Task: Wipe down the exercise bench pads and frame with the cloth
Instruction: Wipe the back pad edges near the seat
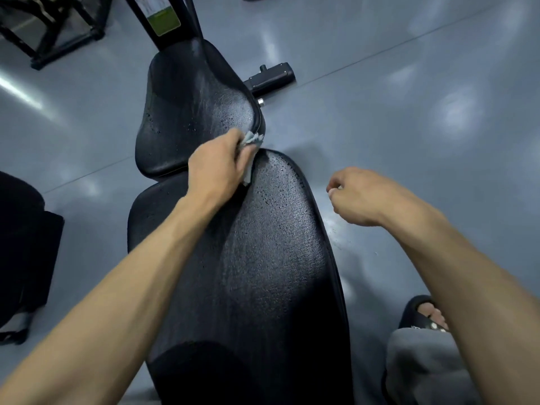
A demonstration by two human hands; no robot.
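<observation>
A black exercise bench runs from the bottom of the view to the top. Its long back pad lies under my arms, and the shorter seat pad sits beyond a narrow gap. Both pads carry droplets and a wet sheen. My left hand grips a bunched grey-blue cloth at the gap between the pads, near the seat pad's right corner. My right hand hovers to the right of the back pad above the floor, with fingers loosely curled and nothing in them.
The bench's black frame foot juts out on the grey floor to the right of the seat pad. An upright post with a label rises at the top. Another black frame stands top left. My sandalled foot is at the bottom right.
</observation>
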